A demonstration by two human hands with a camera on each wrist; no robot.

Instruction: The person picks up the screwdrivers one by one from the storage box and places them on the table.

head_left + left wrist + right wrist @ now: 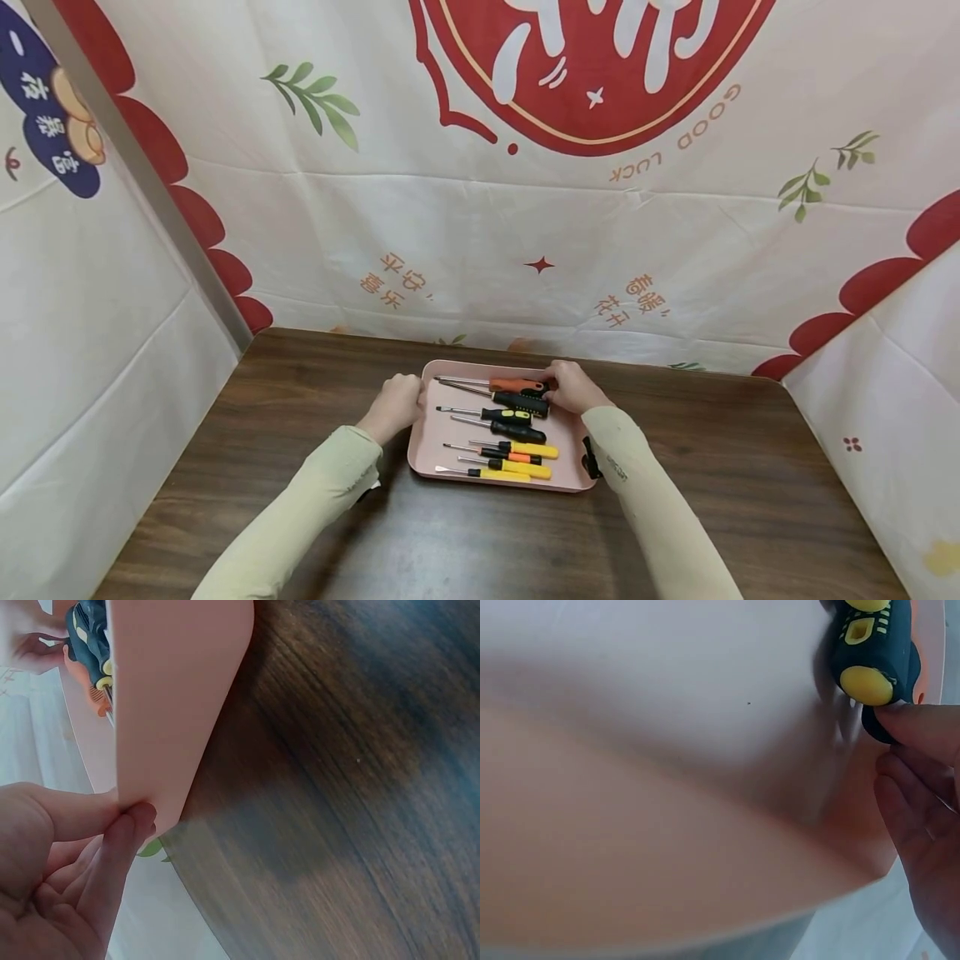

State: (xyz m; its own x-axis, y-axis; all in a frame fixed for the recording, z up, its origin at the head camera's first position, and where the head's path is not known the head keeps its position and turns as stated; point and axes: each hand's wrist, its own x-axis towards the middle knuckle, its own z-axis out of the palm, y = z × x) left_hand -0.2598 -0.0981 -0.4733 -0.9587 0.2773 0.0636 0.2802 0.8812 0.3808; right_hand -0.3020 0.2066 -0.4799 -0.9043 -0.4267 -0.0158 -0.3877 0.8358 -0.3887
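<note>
A shallow pink tray (427, 446) lies on the table, holding several screwdrivers in a rough column with their handles to the right. My left hand (395, 406) pinches the tray's left wall between thumb and fingers, as the left wrist view shows up close (82, 855). At the back right corner, my right hand (576, 387) pinches the black end of an orange-and-black screwdriver (517, 386) with thumb and index finger. Just in front of it lies a thick black screwdriver (521, 404), its yellow handle end near my thumb in the right wrist view. Yellow-handled screwdrivers (525, 469) lie nearest the tray's front.
The dark wooden table (300, 400) reaches back to a white printed cloth (480, 225) hung behind it. More cloth hangs along the left and right sides. Black straps (591, 458) show at my right wrist, over the tray's right edge.
</note>
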